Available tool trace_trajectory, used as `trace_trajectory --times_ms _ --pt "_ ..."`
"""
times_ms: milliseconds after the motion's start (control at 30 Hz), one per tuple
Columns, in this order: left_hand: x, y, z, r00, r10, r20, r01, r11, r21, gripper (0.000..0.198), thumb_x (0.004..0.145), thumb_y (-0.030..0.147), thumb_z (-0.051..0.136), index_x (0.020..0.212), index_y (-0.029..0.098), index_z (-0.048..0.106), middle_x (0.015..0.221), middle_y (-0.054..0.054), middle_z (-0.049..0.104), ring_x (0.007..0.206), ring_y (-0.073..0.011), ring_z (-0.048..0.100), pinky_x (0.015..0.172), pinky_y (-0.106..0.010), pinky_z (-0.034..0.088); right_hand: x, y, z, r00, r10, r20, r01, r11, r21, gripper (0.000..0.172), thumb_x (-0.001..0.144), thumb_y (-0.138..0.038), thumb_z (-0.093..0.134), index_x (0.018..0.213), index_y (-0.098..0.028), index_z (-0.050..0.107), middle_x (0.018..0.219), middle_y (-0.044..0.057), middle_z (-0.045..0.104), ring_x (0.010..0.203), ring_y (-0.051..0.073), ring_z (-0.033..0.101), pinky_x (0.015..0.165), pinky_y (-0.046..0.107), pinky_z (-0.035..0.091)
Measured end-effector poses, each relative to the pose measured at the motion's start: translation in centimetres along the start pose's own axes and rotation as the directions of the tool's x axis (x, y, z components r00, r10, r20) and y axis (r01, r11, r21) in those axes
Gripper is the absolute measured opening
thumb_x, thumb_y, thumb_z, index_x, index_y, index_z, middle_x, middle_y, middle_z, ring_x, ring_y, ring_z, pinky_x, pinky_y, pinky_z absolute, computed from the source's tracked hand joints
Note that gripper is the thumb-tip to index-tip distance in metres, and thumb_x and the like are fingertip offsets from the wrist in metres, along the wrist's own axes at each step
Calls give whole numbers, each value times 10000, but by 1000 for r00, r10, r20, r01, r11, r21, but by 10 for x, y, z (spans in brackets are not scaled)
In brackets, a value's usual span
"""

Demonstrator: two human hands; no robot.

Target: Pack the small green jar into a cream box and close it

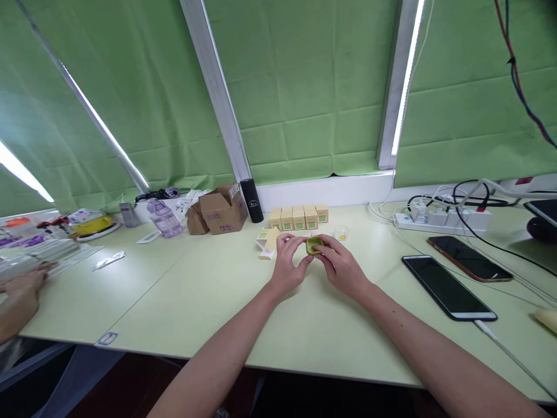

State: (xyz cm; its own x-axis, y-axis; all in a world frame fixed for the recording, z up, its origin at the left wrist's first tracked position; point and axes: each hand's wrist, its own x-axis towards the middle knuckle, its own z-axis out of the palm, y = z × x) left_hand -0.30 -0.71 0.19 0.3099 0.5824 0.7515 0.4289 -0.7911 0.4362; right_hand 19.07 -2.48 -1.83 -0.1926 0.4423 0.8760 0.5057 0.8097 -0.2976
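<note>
A small olive-green cup [312, 246] with a hollow inside is held just above the table between my two hands. My left hand [289, 264] pinches its left side with thumb and fingers. From the right, my right hand [342, 267] grips the rim, a fingertip reaching into the hollow. Just behind my left hand lies an opened small carton [267, 241] with its flaps spread. Beyond my right hand sits a clear little container [341, 233] with a yellow spot in it. Several small tan boxes [298, 217] stand in a row farther back.
A cardboard box [223, 210], a black bottle [252, 200] and a purple-tinted clear jug [164, 219] stand at the back left. Two phones [448, 285] and a power strip [444, 222] with cables occupy the right. Another person's hand [24, 284] is at far left.
</note>
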Motion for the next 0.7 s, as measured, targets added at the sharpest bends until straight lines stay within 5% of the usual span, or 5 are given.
trace_trajectory --times_ms 200,400,700 --pt "-1 3 -3 1000 -16 25 16 1000 -25 336 1051 333 545 1369 249 612 1291 -109 700 1279 -298 438 1126 -518 430 4 -2 -1 974 223 -38 -215 966 144 240 1087 -374 499 1169 -255 690 1256 122 745 1190 282 715 995 478 613" --pt "-1 3 -3 1000 7 8 -7 1000 -10 369 1024 247 542 1390 248 583 1279 -105 694 1262 -293 436 1125 -515 431 8 -8 -3 837 546 49 -527 778 342 432 1038 -643 501 978 -237 639 967 76 776 834 226 743 797 389 613" --pt "-3 4 0 997 57 51 -61 995 84 586 905 153 683 1452 297 531 1381 -93 651 1299 -325 422 1084 -518 442 7 -5 0 730 669 141 -656 627 419 600 953 -826 468 875 -244 590 723 46 711 681 212 695 637 340 555"
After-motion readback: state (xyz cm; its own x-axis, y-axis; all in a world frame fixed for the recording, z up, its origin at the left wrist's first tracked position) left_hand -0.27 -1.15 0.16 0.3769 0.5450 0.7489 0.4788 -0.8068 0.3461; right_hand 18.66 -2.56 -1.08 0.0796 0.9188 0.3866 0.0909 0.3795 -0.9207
